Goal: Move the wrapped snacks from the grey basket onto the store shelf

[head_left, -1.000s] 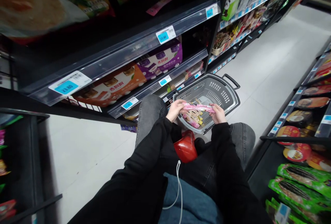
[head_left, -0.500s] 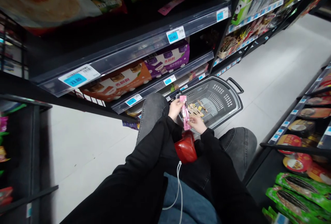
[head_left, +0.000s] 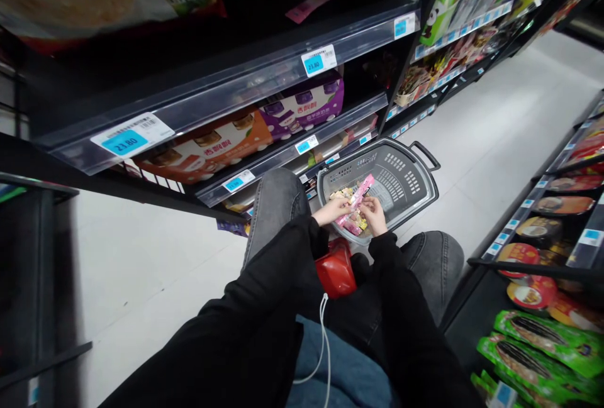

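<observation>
Both hands are over the near end of a grey plastic shopping basket on the floor. My left hand pinches a slim pink packet at its lower left part. The fingers of my right hand are closed on the same packet from the right. It slants, its upper end pointing up and right. Beneath the hands, several small yellow and pink packets lie in the basket. My fingers hide part of the pink packet.
A dark shelf with price tags runs along the left, holding orange and purple boxes. Another pink packet lies on its upper board. Racks with green seed bags line the right. A red object sits between my knees.
The pink packet has moved right and tilted from near upright to a slant. My left hand has lowered to the packet's lower part; my right has shifted right and up. Pink packets now show below.
</observation>
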The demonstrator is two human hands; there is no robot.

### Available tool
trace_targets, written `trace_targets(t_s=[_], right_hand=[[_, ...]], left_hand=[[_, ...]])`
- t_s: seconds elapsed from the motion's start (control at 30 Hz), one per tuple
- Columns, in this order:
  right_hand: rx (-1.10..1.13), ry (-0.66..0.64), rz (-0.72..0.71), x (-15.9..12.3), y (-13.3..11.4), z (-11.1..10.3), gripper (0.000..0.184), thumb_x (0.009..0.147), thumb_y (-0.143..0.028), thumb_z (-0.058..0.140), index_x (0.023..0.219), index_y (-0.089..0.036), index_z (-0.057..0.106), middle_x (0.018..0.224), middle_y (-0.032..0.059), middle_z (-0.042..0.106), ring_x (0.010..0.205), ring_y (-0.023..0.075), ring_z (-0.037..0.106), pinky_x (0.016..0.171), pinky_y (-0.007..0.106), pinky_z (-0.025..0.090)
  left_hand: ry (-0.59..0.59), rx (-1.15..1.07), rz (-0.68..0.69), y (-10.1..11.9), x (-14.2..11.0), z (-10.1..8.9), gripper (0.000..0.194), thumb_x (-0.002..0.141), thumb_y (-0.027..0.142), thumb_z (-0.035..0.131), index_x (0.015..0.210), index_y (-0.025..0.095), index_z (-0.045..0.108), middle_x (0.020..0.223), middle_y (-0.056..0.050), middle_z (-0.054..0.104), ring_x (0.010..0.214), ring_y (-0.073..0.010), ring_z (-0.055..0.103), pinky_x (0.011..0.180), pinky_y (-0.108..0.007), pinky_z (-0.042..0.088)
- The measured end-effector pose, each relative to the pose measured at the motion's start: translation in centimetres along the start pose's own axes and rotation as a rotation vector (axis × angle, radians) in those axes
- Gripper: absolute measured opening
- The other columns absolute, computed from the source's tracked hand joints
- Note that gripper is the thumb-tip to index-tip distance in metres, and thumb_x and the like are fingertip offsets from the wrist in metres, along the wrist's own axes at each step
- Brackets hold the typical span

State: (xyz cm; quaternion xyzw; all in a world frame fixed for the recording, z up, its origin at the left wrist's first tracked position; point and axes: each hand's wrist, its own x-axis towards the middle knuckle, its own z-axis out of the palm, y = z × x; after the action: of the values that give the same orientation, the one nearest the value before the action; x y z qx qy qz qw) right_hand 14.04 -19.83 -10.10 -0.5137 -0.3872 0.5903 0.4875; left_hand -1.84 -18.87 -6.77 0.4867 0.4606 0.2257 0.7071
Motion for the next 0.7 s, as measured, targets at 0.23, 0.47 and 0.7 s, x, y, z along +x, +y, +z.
trace_targets(t_s=[0.23,0.47,0.7], right_hand=[[0.207,0.056,0.093,-0.4,-1.2,0.3,0.039,0.052,-0.024,0.071,0.081,-0.021,0.045,0.056,-0.0100,0.048,0.047,0.0065,0.047,0.047,0.020,0.041],[0.296,0.212,0.063,-0.4,-1.9,0.2,0.024,0.054,-0.024,0.066,0.064,-0.019,0.045,0.053,-0.0083,0.045,0.050,0.0071,0.048,0.055,0.023,0.048],[0.418,0.402,-0.031,0.8,-1.5,-1.7,0.023,0.054,-0.027,0.066,0.061,-0.019,0.045,0.054,-0.0074,0.049,0.050,0.0064,0.048,0.052,0.020,0.044]], left_hand=[[0.027,0.167,0.130,0.8,-0.7,0.5,0.024,0.060,0.024,0.071,0.079,0.012,0.062,0.065,0.001,0.061,0.056,-0.0109,0.055,0.054,-0.020,0.042],[0.017,0.231,0.161,1.1,-0.9,0.8,0.024,0.052,0.022,0.076,0.069,0.013,0.061,0.060,0.004,0.056,0.057,-0.0109,0.053,0.057,-0.020,0.041],[-0.304,0.020,-0.067,1.0,-1.1,1.0,0.036,0.056,0.025,0.077,0.087,0.013,0.061,0.072,-0.003,0.065,0.051,-0.0129,0.057,0.049,-0.023,0.041]])
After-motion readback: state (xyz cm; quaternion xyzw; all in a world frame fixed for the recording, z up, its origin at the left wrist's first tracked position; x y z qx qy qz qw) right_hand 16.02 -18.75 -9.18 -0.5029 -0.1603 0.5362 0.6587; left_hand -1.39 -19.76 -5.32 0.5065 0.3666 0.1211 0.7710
